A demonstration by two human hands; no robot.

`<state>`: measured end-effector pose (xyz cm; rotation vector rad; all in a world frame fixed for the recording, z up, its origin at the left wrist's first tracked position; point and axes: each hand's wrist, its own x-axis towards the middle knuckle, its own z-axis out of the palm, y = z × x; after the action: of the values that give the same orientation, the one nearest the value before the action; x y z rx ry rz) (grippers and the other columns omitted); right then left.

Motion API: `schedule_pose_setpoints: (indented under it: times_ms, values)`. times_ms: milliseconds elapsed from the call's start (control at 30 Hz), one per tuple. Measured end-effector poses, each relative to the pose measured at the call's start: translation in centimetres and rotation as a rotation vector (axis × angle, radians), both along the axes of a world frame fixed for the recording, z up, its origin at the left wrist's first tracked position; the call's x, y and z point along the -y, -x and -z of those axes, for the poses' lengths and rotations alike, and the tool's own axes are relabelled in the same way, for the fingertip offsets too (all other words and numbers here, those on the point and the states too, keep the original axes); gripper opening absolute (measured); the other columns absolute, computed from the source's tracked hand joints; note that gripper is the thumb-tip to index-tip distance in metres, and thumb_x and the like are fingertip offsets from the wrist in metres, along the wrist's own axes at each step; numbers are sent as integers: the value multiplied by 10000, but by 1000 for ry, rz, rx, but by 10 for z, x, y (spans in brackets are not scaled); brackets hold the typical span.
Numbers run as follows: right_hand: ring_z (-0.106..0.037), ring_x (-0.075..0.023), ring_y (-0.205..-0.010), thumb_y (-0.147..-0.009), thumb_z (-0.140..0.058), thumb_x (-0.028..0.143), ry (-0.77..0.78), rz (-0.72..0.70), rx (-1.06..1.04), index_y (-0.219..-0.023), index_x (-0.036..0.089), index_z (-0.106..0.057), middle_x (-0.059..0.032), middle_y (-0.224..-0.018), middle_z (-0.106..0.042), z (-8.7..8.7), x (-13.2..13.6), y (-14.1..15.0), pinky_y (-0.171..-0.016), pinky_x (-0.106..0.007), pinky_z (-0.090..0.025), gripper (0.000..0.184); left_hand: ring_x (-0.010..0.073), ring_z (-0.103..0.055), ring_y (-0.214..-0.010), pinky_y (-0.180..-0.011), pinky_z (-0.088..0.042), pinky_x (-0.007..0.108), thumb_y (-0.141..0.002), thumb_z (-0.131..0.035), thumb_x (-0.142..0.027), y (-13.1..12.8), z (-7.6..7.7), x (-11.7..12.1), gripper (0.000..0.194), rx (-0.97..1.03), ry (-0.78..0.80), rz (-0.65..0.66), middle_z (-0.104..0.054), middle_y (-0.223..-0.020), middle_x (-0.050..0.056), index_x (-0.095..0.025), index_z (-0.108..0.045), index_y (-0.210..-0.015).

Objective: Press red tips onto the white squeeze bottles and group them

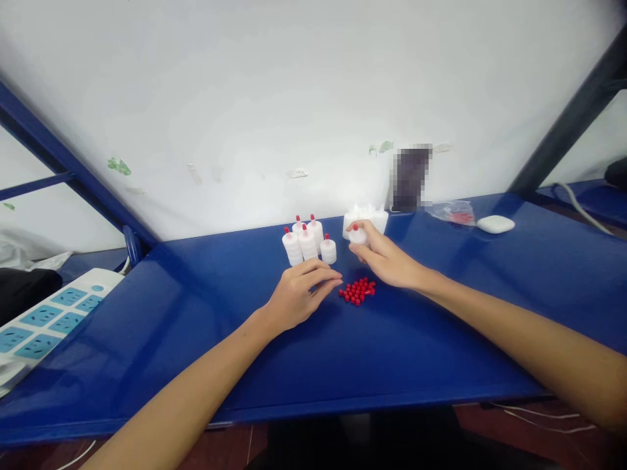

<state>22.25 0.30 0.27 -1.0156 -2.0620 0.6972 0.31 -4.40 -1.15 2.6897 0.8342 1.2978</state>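
Note:
My right hand [383, 254] is closed round a small white squeeze bottle [359, 236] with a red tip, held in front of a group of white bottles [365, 217] with pale nozzles. My left hand [306, 292] has thumb and fingertips pinched together at the left edge of a pile of small red caps [358, 291]. Whether a cap sits between those fingertips is too small to tell. Behind the left hand stand several white bottles [307, 244] with red caps on their nozzles, one of them [328, 250] shorter-looking and nearer to me.
The blue table [392, 359] runs back to a white wall [245, 98]. A clear plastic bag [455, 212] with red pieces lies back right, beside a white rounded object [496, 224]. A blurred dark rectangle [410, 177] leans on the wall. At left lies a power strip [53, 316].

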Motion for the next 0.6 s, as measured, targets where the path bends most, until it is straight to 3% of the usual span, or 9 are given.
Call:
schedule_pose_setpoints:
  times_ms: [133,267,433,600]
  values:
    - [-593,-213,-853,-992,-301,515,-36,16,27,-1221,195,-474,-83,-964,-632,3,-5,2,-769,-345,-459,430,122,-663,-789,-714,-554,233,-938,-589,-218,0,1,-1,130,-25,15,30,-704,-903,54,-168,-696,-993]
    - [-601,-275,-1008,-975,-271,598,-118,76,135,-1200,195,-476,-141,-1153,-627,2,-12,8,-844,-393,-461,505,135,-669,-812,-741,-565,253,-944,-577,-213,0,2,-1,137,-49,29,56,-707,-907,64,-160,-694,-993]
    - [-616,-257,-878,-933,-369,637,-156,104,283,-1205,210,-487,-99,-1028,-667,-4,-23,17,-726,-372,-460,519,138,-664,-833,-754,-557,257,-941,-582,-196,2,5,-2,131,-44,52,68,-706,-920,62,-149,-686,-1005]
    - [-626,-254,-925,-946,-403,579,-176,66,308,-1272,261,-500,-69,-1065,-684,-13,-21,25,-724,-353,-440,466,141,-663,-855,-776,-554,269,-945,-571,-191,4,6,-3,131,-40,71,67,-709,-938,58,-161,-678,-1014]
